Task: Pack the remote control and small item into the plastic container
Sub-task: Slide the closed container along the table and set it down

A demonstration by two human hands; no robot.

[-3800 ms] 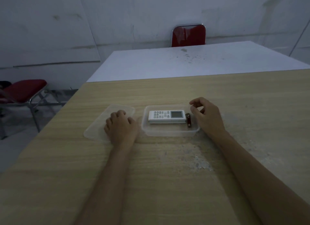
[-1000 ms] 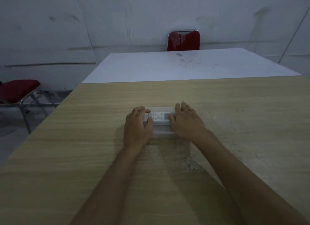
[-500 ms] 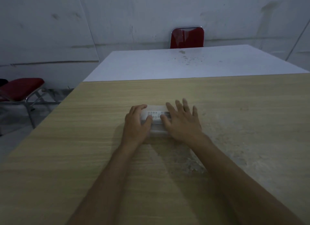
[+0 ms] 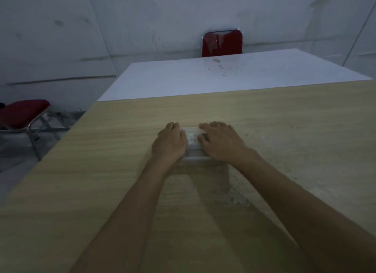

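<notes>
The clear plastic container (image 4: pixel 195 153) sits on the wooden table with its lid on top. Through the lid, between my hands, a strip of the white remote control (image 4: pixel 192 138) shows. My left hand (image 4: pixel 169 143) covers the container's left end, fingers curled over its far edge. My right hand (image 4: pixel 220 142) lies palm down on the right end, fingers bent over the far rim and thumb on the lid. The small dark item is hidden under my right hand.
The wooden table (image 4: pixel 284 130) has a scuffed, pale patch (image 4: pixel 238 199) near my right forearm. A white table (image 4: pixel 213 77) adjoins its far edge, with a red chair (image 4: pixel 222 42) behind it. Another red chair (image 4: pixel 22 114) stands on the floor at the left.
The lid that lay to the left now sits on the container. Both hands have closed in over its ends, and my right hand's spread fingers have curled over the far rim.
</notes>
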